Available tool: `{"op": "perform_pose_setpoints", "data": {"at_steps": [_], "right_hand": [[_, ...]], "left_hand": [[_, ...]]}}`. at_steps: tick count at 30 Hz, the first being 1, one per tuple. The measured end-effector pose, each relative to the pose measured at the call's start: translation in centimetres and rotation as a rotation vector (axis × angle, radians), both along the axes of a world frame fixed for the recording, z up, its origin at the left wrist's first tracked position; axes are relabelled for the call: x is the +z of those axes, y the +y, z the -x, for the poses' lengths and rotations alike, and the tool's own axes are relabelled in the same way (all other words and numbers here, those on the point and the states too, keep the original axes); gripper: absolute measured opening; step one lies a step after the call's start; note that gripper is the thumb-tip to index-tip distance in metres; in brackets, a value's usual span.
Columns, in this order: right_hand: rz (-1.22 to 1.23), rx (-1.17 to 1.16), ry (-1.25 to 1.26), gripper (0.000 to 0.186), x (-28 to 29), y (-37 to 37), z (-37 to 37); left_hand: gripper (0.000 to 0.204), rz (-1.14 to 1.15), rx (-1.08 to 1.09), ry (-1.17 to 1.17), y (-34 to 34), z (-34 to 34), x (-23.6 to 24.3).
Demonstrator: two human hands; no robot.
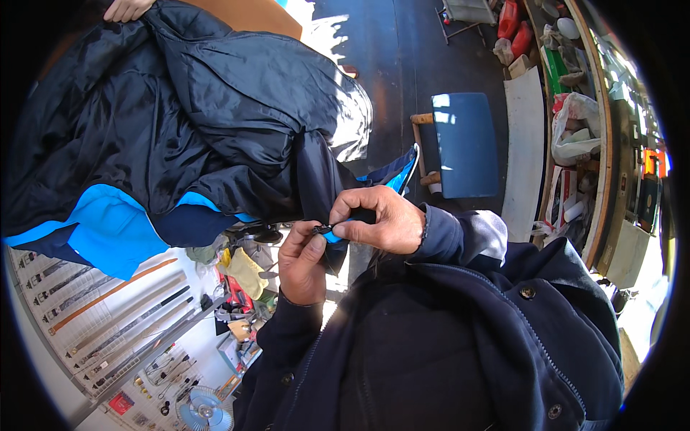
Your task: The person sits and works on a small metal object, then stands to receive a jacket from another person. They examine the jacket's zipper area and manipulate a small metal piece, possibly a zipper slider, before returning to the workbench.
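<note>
A large jacket with shiny black lining and bright blue and navy outer cloth spreads across the left and middle. Its blue hem hangs toward the lower left. Close in front of me, my left hand pinches a small black piece with a bit of blue cloth beside it, at the jacket's near edge. The thumb and fingers of my right hand close on the same spot from the right. Whether the black piece is a zip end or a fastener is too small to tell.
Another person's hand grips the jacket at the top left. A blue-seated chair stands beyond my right hand. Cluttered shelves line the right. At the lower left are a wall rack and a fan.
</note>
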State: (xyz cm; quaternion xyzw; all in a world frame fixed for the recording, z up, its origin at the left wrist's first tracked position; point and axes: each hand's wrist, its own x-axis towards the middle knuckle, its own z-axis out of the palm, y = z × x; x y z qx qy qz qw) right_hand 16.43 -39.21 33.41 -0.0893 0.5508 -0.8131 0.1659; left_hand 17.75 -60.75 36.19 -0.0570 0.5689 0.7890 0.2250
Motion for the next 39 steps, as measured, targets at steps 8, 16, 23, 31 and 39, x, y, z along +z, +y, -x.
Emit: {"op": "perform_pose_setpoints", "data": {"at_steps": [8,16,23,31,39], "right_hand": [[0.178,0.024,-0.165,0.008,-1.0,-0.5,0.2],[0.294,0.015,-0.300,0.007,-1.5,-0.7,0.6],[0.340,-0.014,-0.315,0.007,-1.3,-0.8,1.0],[0.265,-0.004,-0.290,0.006,-1.1,-0.5,1.0],[0.274,0.030,-0.273,0.008,-1.2,0.0,0.9]], "left_hand": [[0.019,-0.067,0.009,-0.136,0.8,1.1,0.6],[0.020,-0.045,-0.057,-0.135,1.2,2.1,1.0],[0.021,-0.027,-0.089,-0.131,1.3,2.6,1.6],[0.021,0.148,-0.101,-0.006,1.8,2.7,1.9],[0.019,0.206,-0.095,0.072,2.7,2.7,2.4]]}}
